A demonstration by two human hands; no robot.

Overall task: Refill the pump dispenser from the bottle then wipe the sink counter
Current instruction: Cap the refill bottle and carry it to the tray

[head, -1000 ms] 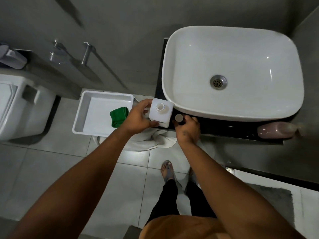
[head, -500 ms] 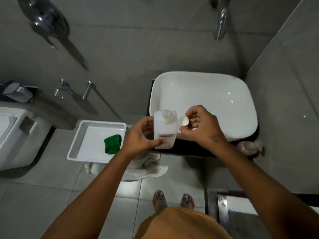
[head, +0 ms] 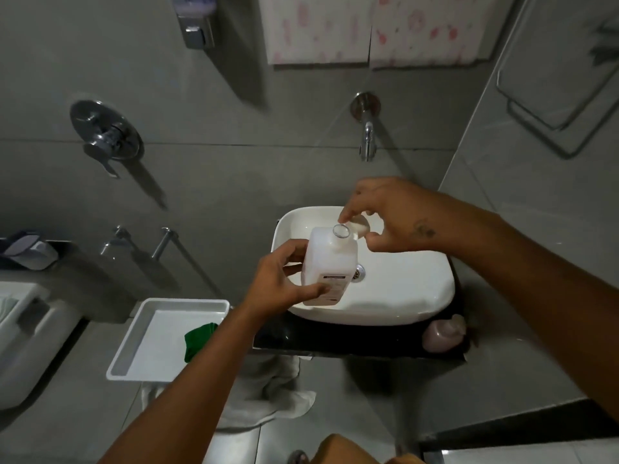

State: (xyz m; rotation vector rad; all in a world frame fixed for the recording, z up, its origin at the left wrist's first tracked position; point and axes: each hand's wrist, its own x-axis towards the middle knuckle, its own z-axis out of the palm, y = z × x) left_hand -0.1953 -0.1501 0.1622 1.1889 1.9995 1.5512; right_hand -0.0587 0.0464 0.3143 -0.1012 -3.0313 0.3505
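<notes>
Home bathroom, grey tiled walls and floor, white vessel sink (head: 402, 306) on dark counter (head: 351, 339), wall-mounted tap (head: 366, 128), shower mixer (head: 105, 135), toilet (head: 30, 333) at left, patterned towels (head: 368, 28) hanging above

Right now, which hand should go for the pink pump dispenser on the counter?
Right hand. It holds only the small white cap and is on the pink pump dispenser side; left hand grips the white plastic bottle, mouth open, over the white basin.
</notes>
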